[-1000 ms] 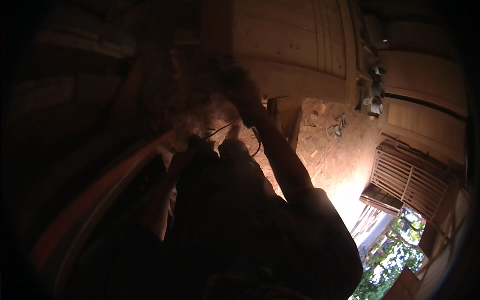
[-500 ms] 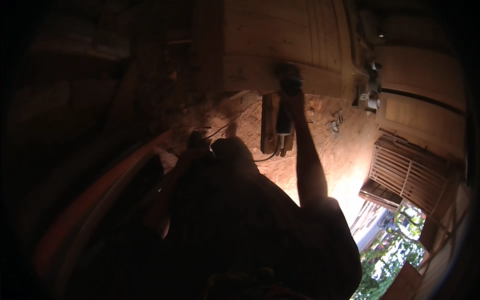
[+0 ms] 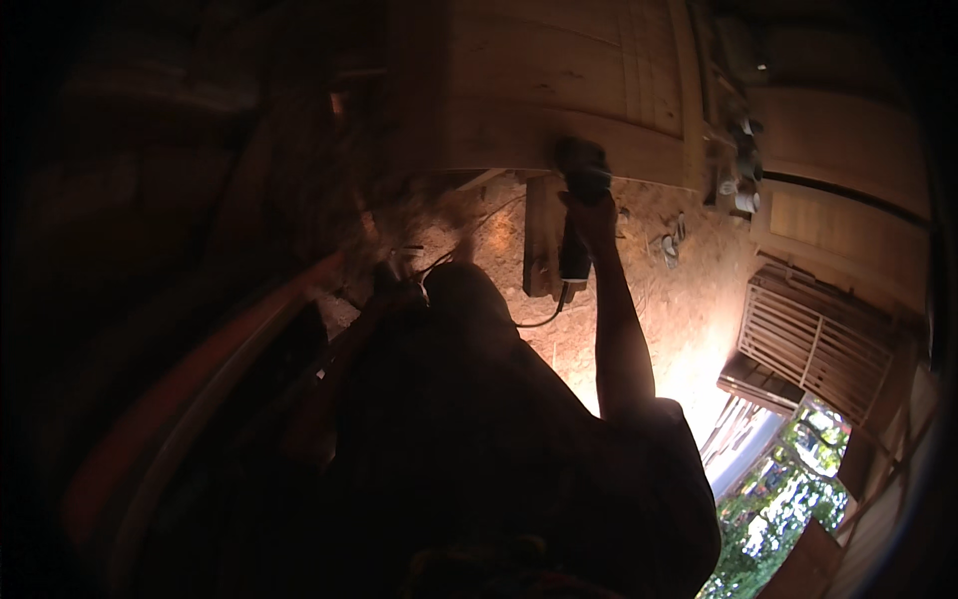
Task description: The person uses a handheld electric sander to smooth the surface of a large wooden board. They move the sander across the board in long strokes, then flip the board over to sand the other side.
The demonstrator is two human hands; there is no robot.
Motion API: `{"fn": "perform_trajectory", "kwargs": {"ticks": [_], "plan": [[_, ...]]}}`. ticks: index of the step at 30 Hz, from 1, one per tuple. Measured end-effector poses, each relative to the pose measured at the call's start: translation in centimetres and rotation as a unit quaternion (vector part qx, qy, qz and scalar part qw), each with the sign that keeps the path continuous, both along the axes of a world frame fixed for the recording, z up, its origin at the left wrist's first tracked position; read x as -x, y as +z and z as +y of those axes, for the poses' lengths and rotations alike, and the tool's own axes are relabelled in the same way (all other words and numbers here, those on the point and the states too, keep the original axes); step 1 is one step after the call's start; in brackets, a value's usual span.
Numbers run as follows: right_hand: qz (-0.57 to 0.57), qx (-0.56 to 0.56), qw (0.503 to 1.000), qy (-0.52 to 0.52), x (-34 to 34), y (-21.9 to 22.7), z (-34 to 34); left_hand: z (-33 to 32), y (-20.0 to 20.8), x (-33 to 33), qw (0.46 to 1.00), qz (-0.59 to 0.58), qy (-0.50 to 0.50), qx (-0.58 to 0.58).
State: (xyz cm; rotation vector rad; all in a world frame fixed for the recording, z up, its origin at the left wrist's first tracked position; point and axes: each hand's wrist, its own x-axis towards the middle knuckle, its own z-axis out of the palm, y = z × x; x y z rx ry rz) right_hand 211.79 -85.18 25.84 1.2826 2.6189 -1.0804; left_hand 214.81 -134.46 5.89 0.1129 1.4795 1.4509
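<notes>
A dark hand-held power tool [image 3: 575, 252] stands out against the lit floor, its rounded head at the near edge of a broad wooden panel [image 3: 529, 75]; the head is blurred, and its underside is hidden, so whether it touches the wood cannot be told. The right hand [image 3: 594, 217] is closed around the tool just behind the head, though shadow hides how most of the fingers lie. A thin black cord [image 3: 544, 324] leaves the tool's lower end and curves left, passing out of sight behind the person's dark-clothed leg [image 3: 467, 299]. The left hand [image 3: 396, 287] is a murky shape beside that leg; whether it is open or closed, or holds anything, cannot be told. A wooden block [image 3: 539, 245] lies just left of the tool, partly covered by it. The panel's left part sinks into darkness, and its far side is cut off by the upper edge. The reddish floor [image 3: 644, 290] is strewn with small scraps and glares to white toward the lower right. Some pale objects [image 3: 671, 248] on it are too small to identify. Beyond, a cluster of small items [image 3: 745, 180] is hard to separate, near more wooden boards [image 3: 848, 245] and a slatted wooden frame [image 3: 816, 334]. Overexposed foliage [image 3: 773, 509] shows at lower right, while a dim reddish band [image 3: 200, 394] curves through the gloom at left.
</notes>
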Motion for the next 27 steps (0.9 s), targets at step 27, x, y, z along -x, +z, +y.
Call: {"fn": "perform_trajectory", "kwargs": {"ticks": [27], "plan": [[0.145,0.109,0.982,0.046,3.2,-1.2,-6.5,0.7,6.9,2.0,0.994,0.059,0.047,0.073]]}}
